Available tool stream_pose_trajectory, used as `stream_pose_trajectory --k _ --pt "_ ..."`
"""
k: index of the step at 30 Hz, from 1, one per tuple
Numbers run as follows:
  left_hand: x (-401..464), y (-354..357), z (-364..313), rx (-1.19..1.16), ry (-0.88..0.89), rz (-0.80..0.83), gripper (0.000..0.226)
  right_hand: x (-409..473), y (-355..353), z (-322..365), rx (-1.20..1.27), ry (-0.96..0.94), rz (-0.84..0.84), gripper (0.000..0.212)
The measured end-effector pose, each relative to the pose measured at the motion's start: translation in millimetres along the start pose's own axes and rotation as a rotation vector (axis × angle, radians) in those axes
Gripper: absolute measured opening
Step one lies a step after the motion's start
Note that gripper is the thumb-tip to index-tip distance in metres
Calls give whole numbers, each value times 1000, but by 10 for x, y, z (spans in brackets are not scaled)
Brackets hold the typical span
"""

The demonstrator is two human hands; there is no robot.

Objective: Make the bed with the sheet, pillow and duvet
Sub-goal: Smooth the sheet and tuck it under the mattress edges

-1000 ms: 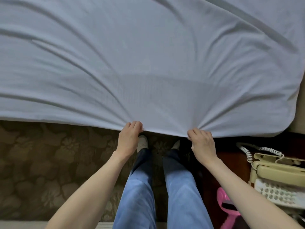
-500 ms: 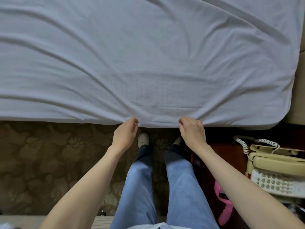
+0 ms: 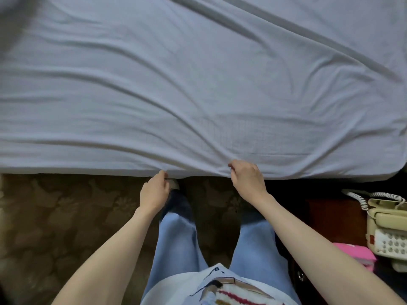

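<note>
Head view: both my hands pinch the sheet [image 3: 198, 89] hem at the near edge, left hand [image 3: 154, 192] lower, right hand [image 3: 247, 179] nearer the corner; sheet spreads away from me, long axis left-right

Both bare forearms reach forward and downward, the left hand [image 3: 154, 193] and right hand [image 3: 247, 179] knuckles-up with fingers curled, each pinching the sheet [image 3: 198, 89] edge.
</note>
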State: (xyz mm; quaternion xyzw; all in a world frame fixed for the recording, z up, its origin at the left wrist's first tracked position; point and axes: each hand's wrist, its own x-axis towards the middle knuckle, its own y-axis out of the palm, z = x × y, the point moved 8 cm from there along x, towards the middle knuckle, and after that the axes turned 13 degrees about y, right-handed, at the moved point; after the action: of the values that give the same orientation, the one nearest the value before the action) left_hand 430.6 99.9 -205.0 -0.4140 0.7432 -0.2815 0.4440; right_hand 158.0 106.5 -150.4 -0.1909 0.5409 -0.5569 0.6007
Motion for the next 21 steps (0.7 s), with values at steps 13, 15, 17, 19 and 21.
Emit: stream_pose_trajectory --k 13,15,17,19,21 --pt "-417 -853 1841 1 -224 -17 34 -169 663 1333 30 84 140 30" --pt "-487 -901 1858 -178 -289 -113 29 -128 630 1406 46 90 133 29" --pt "-539 -925 1793 -252 -316 -176 25 -48 629 1449 81 103 135 29" --pt "-592 -918 1704 -283 -327 -213 23 30 688 1508 76 92 167 30" --pt "-593 -910 1636 -298 -316 -219 22 79 765 1556 64 87 187 30"
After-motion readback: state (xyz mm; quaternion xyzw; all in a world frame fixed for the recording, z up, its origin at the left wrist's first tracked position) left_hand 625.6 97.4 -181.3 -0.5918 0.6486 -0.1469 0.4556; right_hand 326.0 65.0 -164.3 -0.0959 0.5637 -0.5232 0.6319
